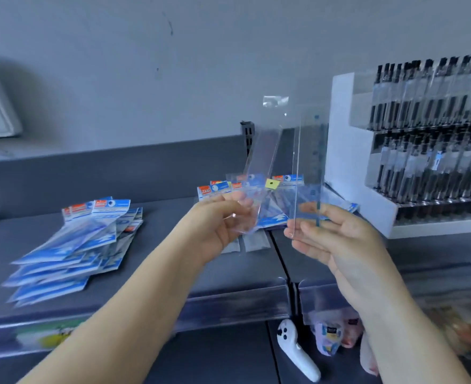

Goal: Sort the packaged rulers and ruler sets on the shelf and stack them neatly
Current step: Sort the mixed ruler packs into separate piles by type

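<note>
My left hand (226, 220) pinches the lower end of an empty clear plastic sleeve (262, 159) that stands tilted upward above the shelf. My right hand (334, 234) holds the bottom of a clear ruler (309, 162), upright, with blue markings along its right edge. A fanned stack of blue packaged ruler sets (73, 245) lies on the dark shelf (159, 225) at the left. More blue packaged sets (284, 195) lie behind my hands, partly hidden by them.
A white display rack of black pens (422, 139) stands on the shelf at the right. Below the shelf edge lie a white controller (295, 353) and colourful packets (331, 336). A grey wall rises behind the shelf.
</note>
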`<state>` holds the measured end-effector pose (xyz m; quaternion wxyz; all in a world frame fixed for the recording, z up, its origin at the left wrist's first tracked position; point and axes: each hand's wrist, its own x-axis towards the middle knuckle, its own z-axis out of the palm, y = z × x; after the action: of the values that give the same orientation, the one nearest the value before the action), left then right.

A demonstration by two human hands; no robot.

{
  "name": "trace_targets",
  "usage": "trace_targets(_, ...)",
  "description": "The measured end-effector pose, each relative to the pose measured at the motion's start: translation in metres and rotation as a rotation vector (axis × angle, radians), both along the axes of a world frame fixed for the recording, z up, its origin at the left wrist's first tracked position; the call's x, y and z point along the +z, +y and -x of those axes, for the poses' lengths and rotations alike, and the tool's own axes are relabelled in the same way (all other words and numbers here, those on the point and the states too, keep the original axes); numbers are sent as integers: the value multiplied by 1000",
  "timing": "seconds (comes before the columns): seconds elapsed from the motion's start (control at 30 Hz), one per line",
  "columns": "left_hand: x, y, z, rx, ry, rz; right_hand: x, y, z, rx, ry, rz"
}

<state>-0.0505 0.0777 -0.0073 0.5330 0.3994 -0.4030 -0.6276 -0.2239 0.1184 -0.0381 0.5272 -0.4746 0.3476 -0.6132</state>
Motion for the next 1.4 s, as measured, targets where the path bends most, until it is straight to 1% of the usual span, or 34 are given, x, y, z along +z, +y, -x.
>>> trace_targets(0.07,-5,15,-19,2,-14,14,0,6,-18,51,-20,-5)
trace_targets(0.13,-10,28,-42,41,11,21,-1,12,-39,89,-24,-4)
trace_targets(0.27,-13,57,-94,104,27,51,1,25,-90,166,0,2)
trace_targets(0.4,-12,95,-157,214,-27,93,7,42,-152,250,27,15)
trace_targets(0.57,-12,144,-242,380,-109,165,8,70,-237,373,111,8)
trace_targets(0.77,-18,204,-342,527,-112,202,2,107,-340,497,136,7)
trace_targets(0.93,-33,242,-404,638,-164,200,-9,127,-411,555,130,-5)
trace_targets(1.13,-41,259,-464,731,-224,193,-13,124,-474,578,146,13)
trace_targets(1.27,-41,248,-500,818,-244,186,-11,109,-513,547,196,69)
trace_targets(1.4,-35,225,-532,879,-294,199,-8,84,-552,514,293,141)
